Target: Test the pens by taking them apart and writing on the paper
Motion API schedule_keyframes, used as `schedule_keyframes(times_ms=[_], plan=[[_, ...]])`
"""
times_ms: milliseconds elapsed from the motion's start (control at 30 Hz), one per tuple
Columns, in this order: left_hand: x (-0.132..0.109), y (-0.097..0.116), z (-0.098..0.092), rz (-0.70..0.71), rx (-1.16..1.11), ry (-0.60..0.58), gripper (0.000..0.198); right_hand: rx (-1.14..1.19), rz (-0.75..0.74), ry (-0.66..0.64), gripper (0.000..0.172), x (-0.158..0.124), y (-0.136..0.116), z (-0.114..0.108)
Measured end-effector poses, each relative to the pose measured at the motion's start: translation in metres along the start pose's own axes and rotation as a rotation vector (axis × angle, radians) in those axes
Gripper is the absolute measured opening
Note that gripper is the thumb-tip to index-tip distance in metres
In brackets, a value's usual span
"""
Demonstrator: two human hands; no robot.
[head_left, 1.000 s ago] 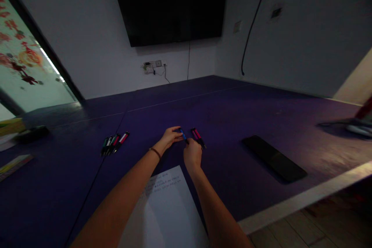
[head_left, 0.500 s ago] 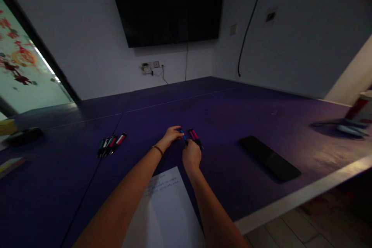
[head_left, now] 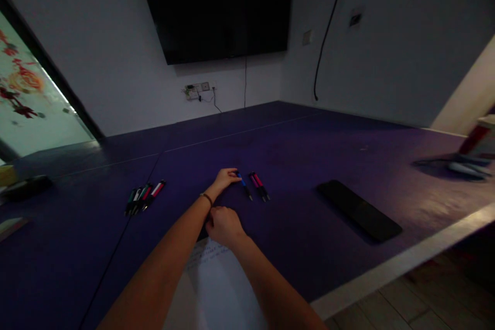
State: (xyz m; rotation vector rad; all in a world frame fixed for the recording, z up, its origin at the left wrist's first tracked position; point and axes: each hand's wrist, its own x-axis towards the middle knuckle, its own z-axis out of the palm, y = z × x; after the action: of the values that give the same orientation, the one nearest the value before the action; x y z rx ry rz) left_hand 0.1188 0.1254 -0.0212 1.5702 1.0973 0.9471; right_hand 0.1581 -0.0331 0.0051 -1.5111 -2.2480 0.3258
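A blue pen (head_left: 245, 185) lies slanted on the purple table, and my left hand (head_left: 225, 179) pinches its upper end between thumb and fingers. Just right of it, two pens with pink and purple barrels (head_left: 259, 185) lie side by side. My right hand (head_left: 225, 224) is closed, close to my left wrist, at the top edge of a handwritten sheet of paper (head_left: 226, 289). Its fingertips are hidden, so what they hold, if anything, does not show. Several pens (head_left: 144, 197) in green, white and red lie in a group on the left.
A flat black phone-like slab (head_left: 359, 210) rests on the table at the right. Farther right are a red and white container (head_left: 479, 136) and a blurred pale item (head_left: 467, 167). A dark object (head_left: 29, 187) stands at the left edge. A large black screen (head_left: 220, 10) hangs on the wall.
My right hand has left the blue pen and moved left and toward me, near my left wrist. My left hand still holds the pen's upper end. The view has shifted slightly.
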Motion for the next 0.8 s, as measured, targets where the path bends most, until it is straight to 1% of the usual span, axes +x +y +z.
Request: schedule_keyframes(times_ms=[100,267,333,600,800], plan=[[0.005,0.002,0.001,0.020,0.074,-0.029,0.039,0.006,0.003,-0.020,0.022,0.001,0.000,-0.001],[0.010,0.008,0.000,0.053,0.216,-0.114,0.024,0.012,0.007,-0.034,0.023,0.001,-0.001,-0.002],[0.011,0.010,0.000,0.064,0.266,-0.141,0.021,0.013,0.004,-0.038,0.022,0.001,-0.001,-0.002],[0.013,0.009,0.007,0.110,0.382,-0.196,0.029,0.052,0.024,-0.046,0.022,0.002,-0.001,-0.003],[0.011,0.012,0.006,0.158,0.437,-0.242,0.025,0.051,0.020,-0.043,0.023,0.003,0.000,-0.002]])
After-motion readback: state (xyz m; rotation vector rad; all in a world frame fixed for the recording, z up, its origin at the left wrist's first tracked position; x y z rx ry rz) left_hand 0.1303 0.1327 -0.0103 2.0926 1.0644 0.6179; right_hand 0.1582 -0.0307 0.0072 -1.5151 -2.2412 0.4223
